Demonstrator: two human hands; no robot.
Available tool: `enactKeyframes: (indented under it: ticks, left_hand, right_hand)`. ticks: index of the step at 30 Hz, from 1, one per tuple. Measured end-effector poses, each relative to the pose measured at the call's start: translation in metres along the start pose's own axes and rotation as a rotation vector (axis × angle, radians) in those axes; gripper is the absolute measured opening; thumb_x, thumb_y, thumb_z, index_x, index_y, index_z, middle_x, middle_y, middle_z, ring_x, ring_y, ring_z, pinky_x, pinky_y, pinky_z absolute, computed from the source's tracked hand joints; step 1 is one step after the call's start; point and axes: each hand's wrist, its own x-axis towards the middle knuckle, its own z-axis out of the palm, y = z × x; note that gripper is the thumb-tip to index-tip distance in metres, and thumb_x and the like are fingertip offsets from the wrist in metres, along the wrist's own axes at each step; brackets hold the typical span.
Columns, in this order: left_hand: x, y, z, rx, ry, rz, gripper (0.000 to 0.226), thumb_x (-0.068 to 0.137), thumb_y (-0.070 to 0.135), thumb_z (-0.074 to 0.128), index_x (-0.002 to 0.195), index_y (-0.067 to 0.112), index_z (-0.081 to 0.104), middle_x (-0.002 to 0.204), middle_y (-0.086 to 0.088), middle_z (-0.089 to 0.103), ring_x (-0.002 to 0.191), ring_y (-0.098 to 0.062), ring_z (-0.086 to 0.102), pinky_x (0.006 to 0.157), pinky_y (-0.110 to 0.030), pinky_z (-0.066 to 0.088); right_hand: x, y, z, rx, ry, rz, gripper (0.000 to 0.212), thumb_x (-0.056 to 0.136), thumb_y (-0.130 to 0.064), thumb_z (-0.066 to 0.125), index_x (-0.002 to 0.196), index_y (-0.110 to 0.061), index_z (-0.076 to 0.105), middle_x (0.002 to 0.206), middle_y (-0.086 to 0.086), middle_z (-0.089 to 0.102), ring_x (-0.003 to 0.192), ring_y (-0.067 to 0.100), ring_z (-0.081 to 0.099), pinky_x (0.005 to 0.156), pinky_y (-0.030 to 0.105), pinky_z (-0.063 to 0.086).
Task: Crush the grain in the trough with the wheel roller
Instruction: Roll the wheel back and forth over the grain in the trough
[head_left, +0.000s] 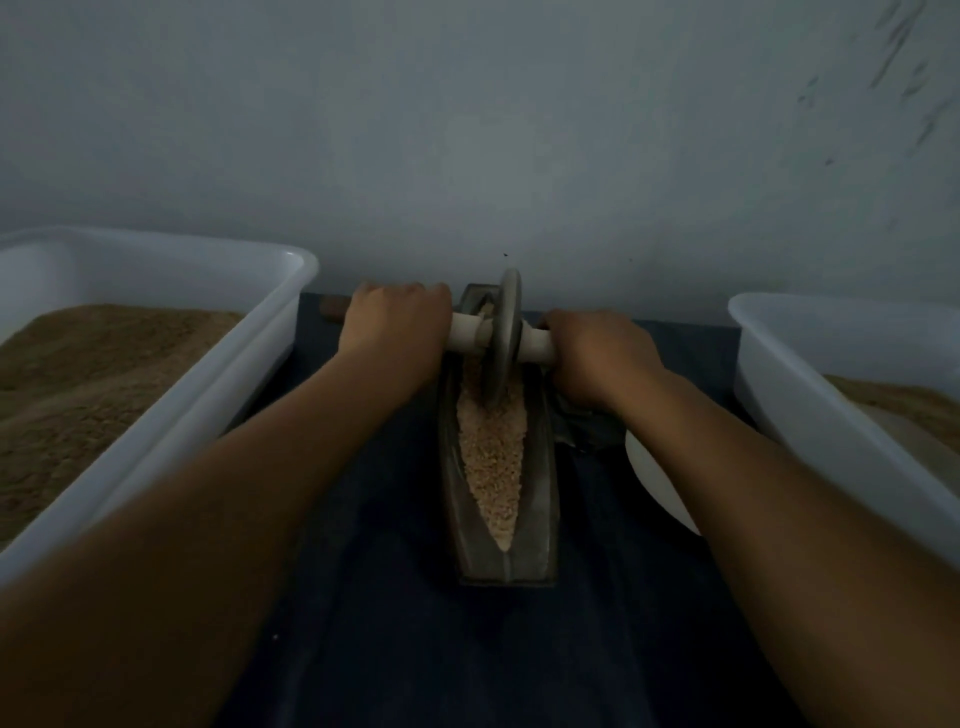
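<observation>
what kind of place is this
Probably a small hand-milling workspace: a dark boat-shaped metal trough of pale grain on a dark cloth-covered table, flanked by white plastic tubs of brown meal, against a bare wall.

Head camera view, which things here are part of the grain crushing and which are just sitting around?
In use: wheel roller, trough, grain, left hand and right hand gripping the axle.

Lying about: left white tub, right white tub, white bowl, dark cloth.

My two hands: left hand (396, 325), right hand (597, 358) | one wheel roller (503, 338) | one trough (540, 467) of grain (491, 457) | two white tubs: left tub (249, 332), right tub (810, 395) | one white bowl (657, 478)
</observation>
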Motion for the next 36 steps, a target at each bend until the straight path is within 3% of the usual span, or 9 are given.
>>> enactKeyframes:
  ticks: [7, 11, 16, 19, 23, 28, 36]
  left_hand:
    - [-0.045, 0.001, -0.011, -0.026, -0.061, 0.015, 0.029, 0.083, 0.033, 0.068, 0.099, 0.022, 0.047, 0.096, -0.002, 0.063, 0.083, -0.022, 0.061, 0.068, -0.034, 0.04]
    - [-0.078, 0.002, -0.023, -0.091, 0.004, 0.048, 0.023, 0.085, 0.032, 0.064, 0.097, 0.024, 0.047, 0.096, 0.001, 0.063, 0.082, -0.02, 0.061, 0.067, -0.031, 0.039]
    - [-0.106, 0.002, -0.032, -0.188, 0.038, 0.025, 0.023, 0.085, 0.03, 0.066, 0.094, 0.027, 0.045, 0.095, 0.005, 0.062, 0.075, -0.013, 0.051, 0.066, -0.028, 0.036]
    - [-0.111, 0.002, -0.028, -0.166, 0.032, 0.011, 0.034, 0.085, 0.032, 0.066, 0.091, 0.029, 0.033, 0.096, 0.006, 0.061, 0.074, -0.01, 0.044, 0.067, -0.027, 0.035]
    - [-0.099, 0.007, -0.019, -0.108, 0.046, -0.015, 0.038, 0.081, 0.033, 0.071, 0.104, 0.025, 0.043, 0.102, 0.002, 0.061, 0.087, -0.016, 0.057, 0.078, -0.032, 0.041]
    - [-0.054, 0.007, -0.011, -0.043, 0.025, -0.022, 0.042, 0.079, 0.032, 0.073, 0.11, 0.021, 0.047, 0.109, -0.005, 0.06, 0.099, -0.025, 0.058, 0.086, -0.039, 0.043]
    - [-0.004, -0.005, 0.005, -0.084, -0.087, -0.123, 0.033, 0.085, 0.022, 0.07, 0.109, 0.014, 0.048, 0.107, -0.011, 0.062, 0.096, -0.029, 0.061, 0.072, -0.037, 0.038]
  right_hand:
    - [-0.041, -0.011, -0.006, -0.082, 0.151, -0.095, 0.017, 0.081, -0.031, 0.064, 0.091, -0.022, 0.054, 0.088, 0.003, 0.065, 0.08, 0.029, 0.061, 0.06, 0.032, 0.026]
    - [-0.07, -0.012, -0.014, -0.108, 0.179, -0.14, 0.015, 0.082, -0.033, 0.062, 0.092, -0.023, 0.054, 0.086, -0.001, 0.064, 0.077, 0.026, 0.06, 0.062, 0.033, 0.025]
    - [-0.102, -0.014, -0.029, -0.048, 0.29, -0.217, 0.021, 0.072, -0.023, 0.076, 0.078, -0.017, 0.057, 0.068, 0.002, 0.06, 0.058, 0.026, 0.055, 0.057, 0.03, 0.029]
    - [-0.101, -0.015, -0.031, -0.053, 0.283, -0.234, 0.016, 0.074, -0.023, 0.073, 0.08, -0.017, 0.059, 0.071, 0.002, 0.061, 0.061, 0.025, 0.056, 0.057, 0.031, 0.031]
    - [-0.079, -0.013, -0.019, -0.105, 0.281, -0.227, 0.013, 0.078, -0.025, 0.068, 0.086, -0.02, 0.058, 0.076, 0.0, 0.061, 0.066, 0.024, 0.056, 0.06, 0.031, 0.024]
    - [-0.039, -0.002, -0.002, -0.052, 0.162, -0.127, 0.035, 0.08, -0.039, 0.065, 0.113, -0.033, 0.055, 0.098, -0.004, 0.065, 0.088, 0.025, 0.063, 0.064, 0.033, 0.035]
    - [0.017, -0.004, -0.008, -0.098, 0.059, -0.059, 0.023, 0.083, -0.033, 0.068, 0.105, -0.031, 0.062, 0.099, 0.002, 0.066, 0.088, 0.025, 0.062, 0.06, 0.028, 0.035]
